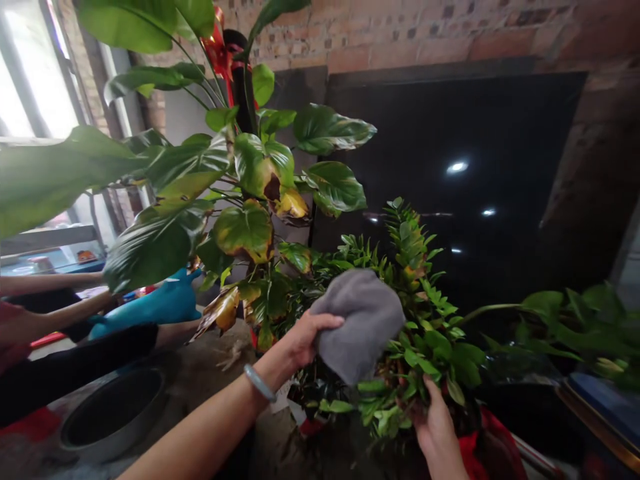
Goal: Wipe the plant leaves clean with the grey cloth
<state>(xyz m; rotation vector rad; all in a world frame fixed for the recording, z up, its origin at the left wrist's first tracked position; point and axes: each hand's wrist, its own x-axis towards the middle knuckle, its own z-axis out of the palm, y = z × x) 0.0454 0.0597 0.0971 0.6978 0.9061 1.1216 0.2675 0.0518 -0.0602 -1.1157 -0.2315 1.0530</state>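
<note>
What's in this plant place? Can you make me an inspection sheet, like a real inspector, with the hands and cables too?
Surface: dark floor, partly hidden by plants and a basin.
Job's things: grey cloth, bunched, in front of a small-leaved plant; broad-leaved plant beside it, some leaves yellow and brown.
Clutter: the basin at lower left; red wrapping at lower right.
Hands: left hand grips the cloth; right hand is at the small-leaved plant's lower leaves, grip unclear.
Cables: nothing seen.
Surroundings: brick wall, black panel, another person's arms at left.
</note>
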